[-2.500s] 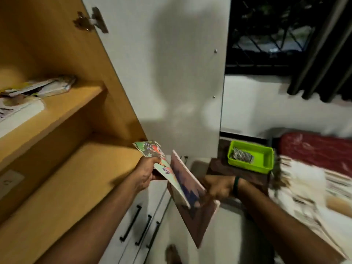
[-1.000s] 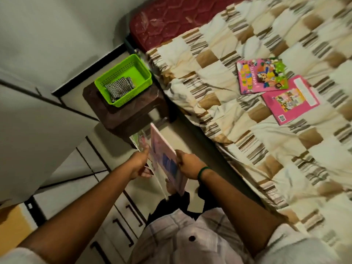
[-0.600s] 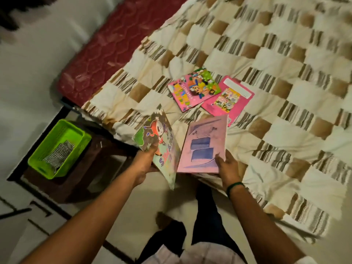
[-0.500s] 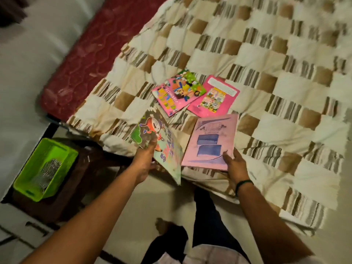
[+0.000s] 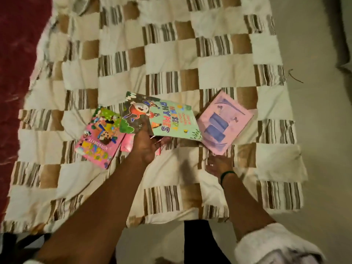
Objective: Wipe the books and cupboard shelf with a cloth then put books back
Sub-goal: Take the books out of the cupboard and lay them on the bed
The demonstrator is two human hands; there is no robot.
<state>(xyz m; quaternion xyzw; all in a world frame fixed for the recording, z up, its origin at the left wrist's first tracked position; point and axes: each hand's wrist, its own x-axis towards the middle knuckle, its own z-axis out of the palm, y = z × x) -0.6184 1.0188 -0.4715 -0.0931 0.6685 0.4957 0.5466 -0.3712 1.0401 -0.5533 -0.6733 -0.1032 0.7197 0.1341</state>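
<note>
Blanket (image 5: 171,60), checked in cream, brown and stripes, covers the bed, with bare maroon mattress (image 5: 17,54) along its left edge. On it lie a pink worksheet book (image 5: 99,140) and, to the right, a pale pink book (image 5: 224,121). Between them the nursery rhymes book (image 5: 171,119) overlaps the worksheet book, the left hand (image 5: 146,147) with its grip closed on the near edge. The right hand (image 5: 219,166), blurred, is just below the pale pink book's corner, fingers loose, holding nothing.
</note>
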